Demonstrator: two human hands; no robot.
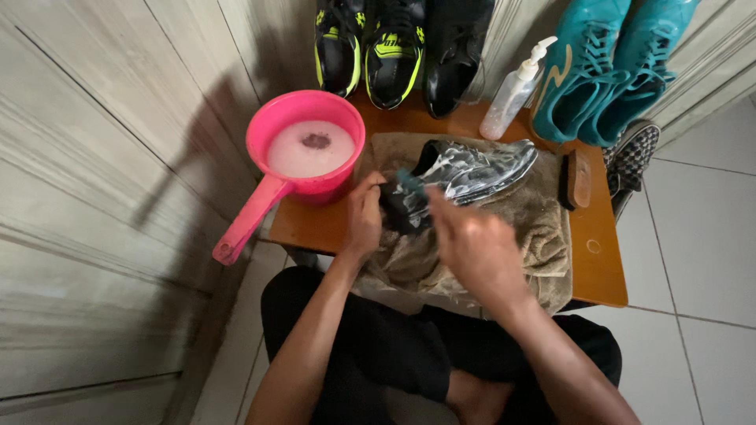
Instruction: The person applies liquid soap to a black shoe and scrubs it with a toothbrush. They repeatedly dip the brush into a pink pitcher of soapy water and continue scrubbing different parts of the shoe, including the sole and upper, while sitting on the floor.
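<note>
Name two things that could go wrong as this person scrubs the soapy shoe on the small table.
The pink dipper of foamy water sits at the table's corner, handle overhanging; a left hand bump might tip it. Suds from the shoe may soak through the towel and drip onto the tiled floor, making it slippery.

A dark, soap-lathered shoe [465, 171] lies on its side on a brown towel [543, 236].

A small wooden table [602, 267] bears towel [543, 236], pink dipper [303, 149], bottle [512, 98], brush [579, 179].
</note>
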